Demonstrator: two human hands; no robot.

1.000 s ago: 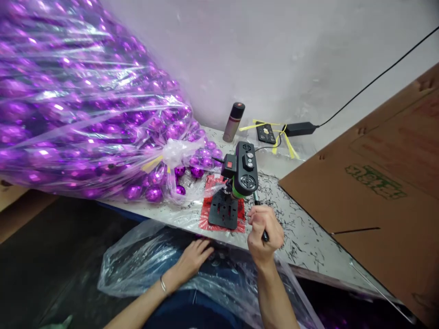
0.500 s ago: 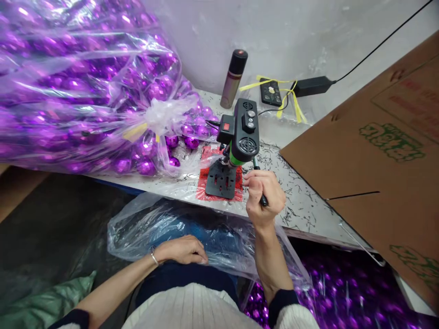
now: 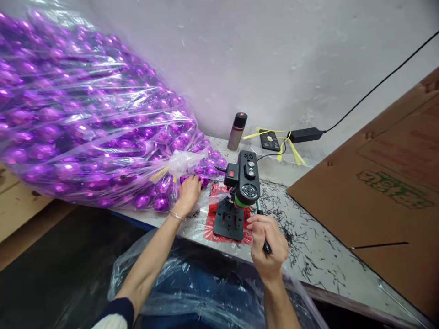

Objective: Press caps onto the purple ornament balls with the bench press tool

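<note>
A small black and green bench drill (image 3: 244, 183) stands on its black base plate (image 3: 228, 220) over a red sheet, near the table's front edge. My right hand (image 3: 269, 244) is closed around the drill's black lever handle (image 3: 261, 224), just right of the base. My left hand (image 3: 189, 194) reaches to the mouth of a big clear plastic bag (image 3: 85, 132) full of shiny purple balls. Its fingers are stretched forward and rest on loose purple balls (image 3: 202, 176) at the knotted opening; I cannot see whether a ball is gripped.
A spray can (image 3: 237, 131), a black remote tied with yellow ribbon (image 3: 270, 140) and a power adapter (image 3: 306, 134) with its cable lie by the wall. Brown cardboard (image 3: 384, 192) leans at the right. Black shavings litter the table (image 3: 308, 246). A clear bag (image 3: 206, 283) lies on my lap.
My left hand left the lap bag and moved up and forward to the purple balls at the big bag's mouth. The right hand stayed on the lever. The view tilted up.
</note>
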